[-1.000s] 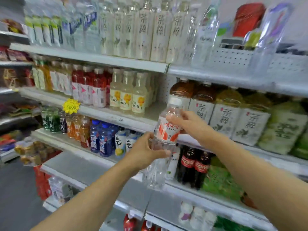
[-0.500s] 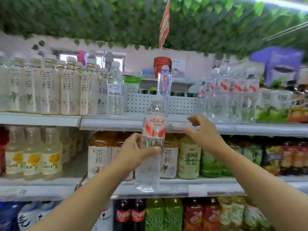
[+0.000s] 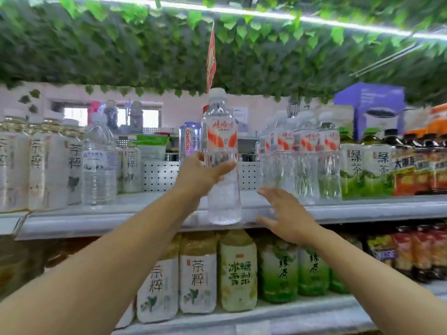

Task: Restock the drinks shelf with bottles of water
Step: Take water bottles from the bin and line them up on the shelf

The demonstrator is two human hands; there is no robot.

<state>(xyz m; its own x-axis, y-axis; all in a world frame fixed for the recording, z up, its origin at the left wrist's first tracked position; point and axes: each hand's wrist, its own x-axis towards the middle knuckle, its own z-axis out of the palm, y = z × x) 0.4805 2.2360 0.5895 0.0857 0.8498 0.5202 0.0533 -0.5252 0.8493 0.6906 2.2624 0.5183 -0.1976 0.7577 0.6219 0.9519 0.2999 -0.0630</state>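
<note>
Nearest the camera, on the lower shelf (image 3: pixel 302 317), stand tea bottles (image 3: pixel 197 274) with pale or green drink inside, white-labelled ones to the left and green-labelled ones to the right. Above them two bare forearms reach up toward the upper shelf (image 3: pixel 362 211). At its front edge the left hand (image 3: pixel 200 175) grips a clear water bottle (image 3: pixel 222 160) around the middle, thumb on the near face and fingers wrapped behind; the bottle is upright, full of clear water, white-capped, with a red and white label, and its base sits at the shelf's front lip, though whether it rests there or hangs just above cannot be told. Just right of it the right hand (image 3: pixel 287 213) is spread with fingers straight and apart, holding nothing, in front of the shelf edge. Farther back on that shelf, right of the held bottle, stands a row of matching water bottles (image 3: pixel 307 155), then green tea bottles (image 3: pixel 367 165) and dark-capped bottles at far right. To the left stands a wider clear water bottle (image 3: pixel 99 160) beside white-labelled tea bottles (image 3: pixel 43 165). Behind the held bottle a slim purple-capped bottle (image 3: pixel 189 141) stands against a white perforated panel (image 3: pixel 159 175). Overhead hang green leaves (image 3: pixel 121 49) and a red pennant (image 3: pixel 211 56).
</note>
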